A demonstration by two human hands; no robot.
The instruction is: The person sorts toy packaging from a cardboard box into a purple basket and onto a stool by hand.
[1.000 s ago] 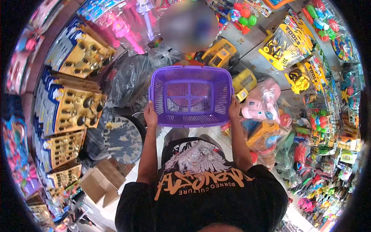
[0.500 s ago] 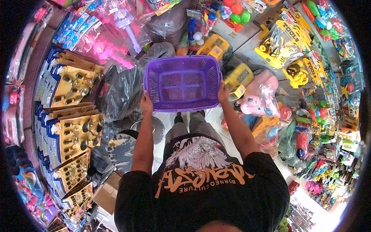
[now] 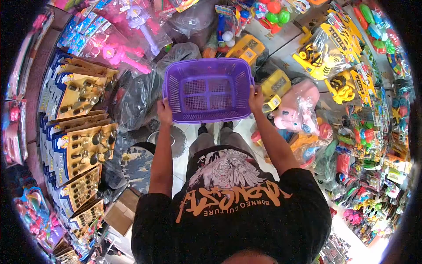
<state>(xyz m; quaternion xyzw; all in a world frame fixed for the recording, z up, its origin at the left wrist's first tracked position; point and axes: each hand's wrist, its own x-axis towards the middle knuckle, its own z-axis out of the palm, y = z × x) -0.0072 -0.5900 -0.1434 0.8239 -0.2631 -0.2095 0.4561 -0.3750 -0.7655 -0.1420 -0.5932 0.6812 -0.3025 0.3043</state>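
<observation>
A purple plastic basket (image 3: 208,117) with slatted sides and a mesh bottom is held out in front of me, its open top facing up. Nothing lies inside it. My left hand (image 3: 165,111) grips the basket's left side near the front corner, fingers mostly hidden behind the wall. On the opposite side my right hand (image 3: 255,100) is closed on the rim, thumb showing. Beyond the right hand are yellow toy vehicles (image 3: 274,86) and a pink wrapped toy (image 3: 298,105).
Carded toy kitchen sets (image 3: 85,145) hang at the left. Bagged pink toys (image 3: 118,53) are behind them. Yellow tool packs (image 3: 338,42) and many small toys hang at the right. Below stand a round stool (image 3: 175,141) and a cardboard box (image 3: 122,212), on a white tiled floor.
The basket and both hands have shifted slightly up in view, with its far rim tipped a little. My view has moved slightly. Both hands keep their hold.
</observation>
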